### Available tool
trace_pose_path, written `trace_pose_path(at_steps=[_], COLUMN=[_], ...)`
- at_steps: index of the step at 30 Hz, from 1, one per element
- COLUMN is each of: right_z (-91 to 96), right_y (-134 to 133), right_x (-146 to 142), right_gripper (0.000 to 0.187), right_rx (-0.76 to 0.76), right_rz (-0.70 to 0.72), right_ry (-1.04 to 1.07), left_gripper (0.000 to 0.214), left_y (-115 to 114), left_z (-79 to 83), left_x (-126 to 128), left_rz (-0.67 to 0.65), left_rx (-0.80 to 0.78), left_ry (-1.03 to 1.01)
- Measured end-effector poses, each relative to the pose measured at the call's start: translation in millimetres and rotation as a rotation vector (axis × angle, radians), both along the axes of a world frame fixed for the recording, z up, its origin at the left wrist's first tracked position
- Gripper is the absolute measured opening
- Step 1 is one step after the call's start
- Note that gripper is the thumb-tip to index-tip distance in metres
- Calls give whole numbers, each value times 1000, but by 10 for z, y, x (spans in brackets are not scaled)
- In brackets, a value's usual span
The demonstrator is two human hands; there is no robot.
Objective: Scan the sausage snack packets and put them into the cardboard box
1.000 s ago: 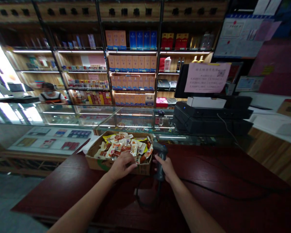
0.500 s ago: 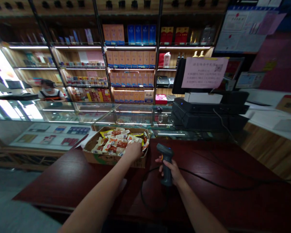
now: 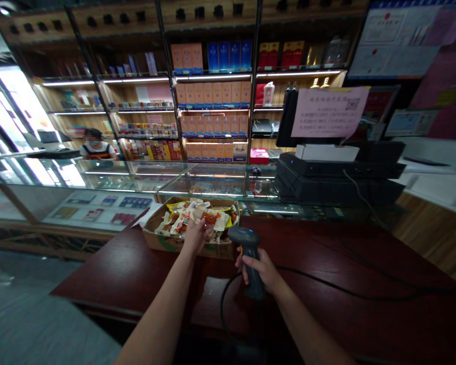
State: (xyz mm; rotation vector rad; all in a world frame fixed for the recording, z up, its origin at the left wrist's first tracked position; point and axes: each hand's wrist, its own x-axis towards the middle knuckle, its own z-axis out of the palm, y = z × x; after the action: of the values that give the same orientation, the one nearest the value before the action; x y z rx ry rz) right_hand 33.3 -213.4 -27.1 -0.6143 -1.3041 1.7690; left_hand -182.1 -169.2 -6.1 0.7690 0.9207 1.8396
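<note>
Plainly, right hand (image 3: 260, 268) wraps scanner (image 3: 247, 241); left hand (image 3: 195, 237) pinches packet (image 3: 212, 218); pink notice (image 3: 327, 114) print blurred

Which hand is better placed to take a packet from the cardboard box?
Left, most likely. The left hand is at the cardboard box, fingers among the packets; whether it grips one is unclear. The right hand is occupied, wrapped around the scanner.

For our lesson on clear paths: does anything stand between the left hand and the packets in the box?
Nothing visible does. The left hand is at the packets, past the near wall of the box; the scanner in the right hand is off to the right.
</note>
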Motion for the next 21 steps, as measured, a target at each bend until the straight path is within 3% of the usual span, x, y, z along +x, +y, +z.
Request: trace_pose_path(at_steps=[3, 7, 9, 14, 21], right_z=[24, -52, -103, -164, -76], right_y=[24, 191, 270, 387, 526], right_x=[-114, -239, -308, -516, -697], right_gripper=[40, 37, 38, 37, 33], right_rx=[6, 32, 47, 79, 60], right_rz=[-79, -439, -523, -542, -519], right_ry=[-56, -145, -147, -142, -125], left_gripper=[44, 40, 37, 34, 45], left_y=[97, 143, 117, 55, 86], left_z=[-50, -56, -34, 35, 74], left_x=[7, 5, -3, -2, -80], left_rz=[96, 101, 74, 14, 57], left_rx=[38, 35, 17, 10, -1], left_ry=[64, 13, -19, 4, -84])
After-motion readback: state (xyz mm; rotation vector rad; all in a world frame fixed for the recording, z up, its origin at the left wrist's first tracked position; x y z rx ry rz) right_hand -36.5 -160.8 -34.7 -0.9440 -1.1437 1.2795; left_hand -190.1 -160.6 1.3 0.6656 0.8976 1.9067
